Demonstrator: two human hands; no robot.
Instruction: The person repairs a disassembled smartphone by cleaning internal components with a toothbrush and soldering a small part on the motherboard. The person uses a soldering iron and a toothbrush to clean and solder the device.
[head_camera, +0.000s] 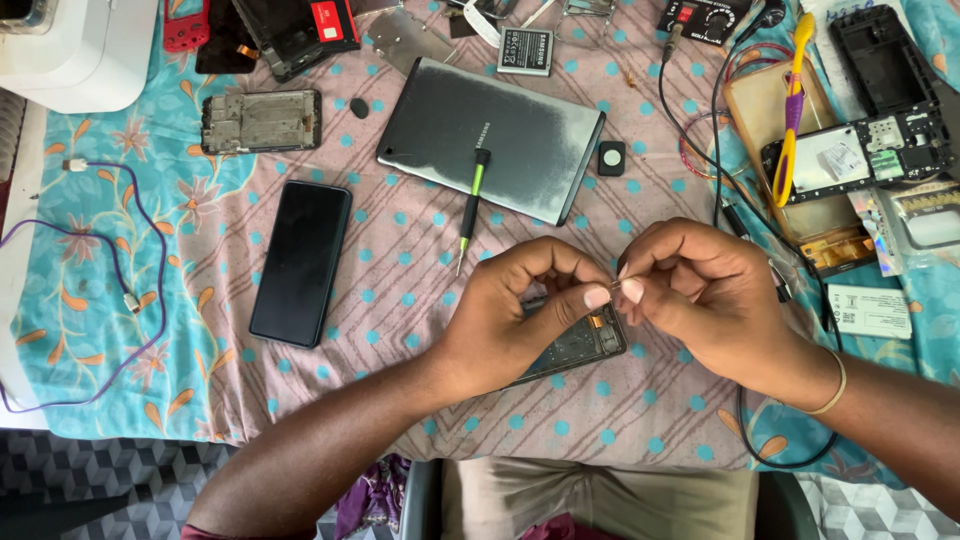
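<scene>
Left hand (515, 310) and right hand (695, 295) pinch one tiny part (614, 289) together, too small to identify, above an opened phone frame (575, 350) they half hide on the tabletop (400, 300).

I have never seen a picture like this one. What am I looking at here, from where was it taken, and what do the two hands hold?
A camera worn on a person's head looks down at that person's two bare hands over a cloth-covered table. The left hand and right hand meet at the fingertips and pinch something tiny between them; it is too small to identify. Under the hands lies an opened phone frame. Around them are a black phone, a grey tablet with a green screwdriver resting partly on it, a purple cable and a yellow toothbrush.
</scene>
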